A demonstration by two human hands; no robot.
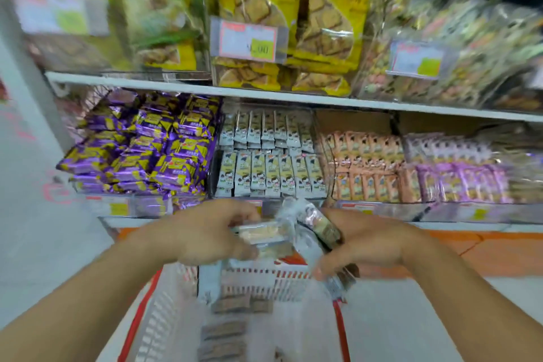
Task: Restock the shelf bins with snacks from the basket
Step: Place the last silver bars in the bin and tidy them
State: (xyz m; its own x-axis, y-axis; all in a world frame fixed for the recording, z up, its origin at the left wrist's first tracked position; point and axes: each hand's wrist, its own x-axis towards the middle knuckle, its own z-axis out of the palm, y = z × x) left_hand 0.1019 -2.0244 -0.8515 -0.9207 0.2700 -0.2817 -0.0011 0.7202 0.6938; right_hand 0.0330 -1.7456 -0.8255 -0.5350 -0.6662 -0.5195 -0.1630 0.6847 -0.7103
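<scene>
Both of my hands hover over the red-and-white basket (152, 308), just below the lower shelf's front edge. My left hand (202, 232) is shut on a small stack of pale snack packs (261, 233). My right hand (361, 241) grips several snack packs (320, 225) in clear and brown wrappers, some sticking up and some hanging below the fingers. More brown packs (224, 332) lie in the basket. On the lower shelf, straight ahead, is a bin of white cartoon-print snack packs (270, 173), with a purple-and-yellow bin (141, 153) to its left and a peach-coloured bin (367, 170) to its right.
A lilac snack bin (458, 179) stands at the right end of the lower shelf. The upper shelf (264, 92) carries yellow biscuit bags (323, 23) and clear bins with price tags (248, 38). An orange floor strip (484, 247) runs under the shelving.
</scene>
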